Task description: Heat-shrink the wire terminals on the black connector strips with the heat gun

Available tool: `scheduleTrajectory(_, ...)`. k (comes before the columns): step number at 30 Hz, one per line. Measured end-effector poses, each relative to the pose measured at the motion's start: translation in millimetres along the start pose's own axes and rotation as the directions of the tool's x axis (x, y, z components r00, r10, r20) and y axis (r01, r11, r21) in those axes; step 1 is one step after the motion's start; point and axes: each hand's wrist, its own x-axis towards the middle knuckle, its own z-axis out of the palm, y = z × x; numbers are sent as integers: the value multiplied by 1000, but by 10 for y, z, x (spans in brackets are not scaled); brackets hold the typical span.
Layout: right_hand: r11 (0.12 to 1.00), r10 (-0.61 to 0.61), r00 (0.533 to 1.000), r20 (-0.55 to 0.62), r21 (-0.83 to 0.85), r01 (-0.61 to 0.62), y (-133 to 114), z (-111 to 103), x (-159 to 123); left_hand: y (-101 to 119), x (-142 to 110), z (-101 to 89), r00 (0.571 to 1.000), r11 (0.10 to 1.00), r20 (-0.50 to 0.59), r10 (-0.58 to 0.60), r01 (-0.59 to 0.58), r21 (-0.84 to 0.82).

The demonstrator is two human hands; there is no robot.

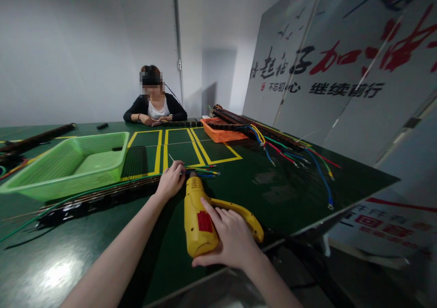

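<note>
Right, eyes down at the green table, where we have both hands busy. Our right hand is wrapped around the yellow heat gun, index finger stretched along its body beside the red patch, thumb at the back end. The gun lies near the table's front edge, nozzle pointing away from us; whether it rests on the top, we cannot tell. Just ahead of that nozzle, our left hand has its fingers curled closed on the wires, whose coloured ends poke out to the right, some tipped with ring terminals. How the thumb sits, we cannot see.

Leftward from that hand runs a dark cable, passing in front of the green basket. Over on the right, a second bundle lies across the orange basket, its loose leads fanning out towards us. Yellow lines mark the tabletop beyond our hands. And across the table sits a co-worker in a dark top, forearms on the far edge, with a lettered board leaning off to the right.
</note>
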Motion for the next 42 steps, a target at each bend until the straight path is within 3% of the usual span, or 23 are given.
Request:
scheduleTrajectory(10, 996, 86, 994, 71, -2, -86, 275, -242, -193, 9, -2, -25, 1000, 1000, 7, -3, 3, -19)
scheduleTrajectory(17, 985, 170, 984, 59, -18, -169, 384, -290, -265, 22, -5, -30, 1000, 1000, -9, -8, 8, -22)
scheduleTrajectory(21, 985, 175, 983, 58, -17, -174, 389, -266, -266, 58, 0, -75, 989, 999, -143, -39, 40, 10)
scheduleTrajectory(24, 983, 181, 982, 61, -28, -180, 392, -261, -271, 79, -5, -119, 949, 993, -306, -80, 103, 59)
scheduleTrajectory(26, 983, 182, 981, 60, -34, -180, 393, -264, -271, 96, -10, -136, 942, 991, -334, -40, 80, 107)
scheduleTrajectory(29, 984, 175, 983, 52, -35, -174, 390, -265, -270, 139, -4, -122, 980, 984, -158, 122, -98, 152)
scheduleTrajectory(31, 985, 169, 984, 48, -39, -167, 387, -262, -268, 167, 8, -88, 987, 976, -17, 157, -153, 157)
scheduleTrajectory(33, 985, 169, 984, 49, -44, -167, 385, -260, -266, 180, 21, -52, 995, 980, 45, 88, -95, 175)
scheduleTrajectory(42, 982, 188, 979, 74, -24, -187, 373, -276, -250, 210, 146, -60, 983, 975, 96, -153, 135, 174)
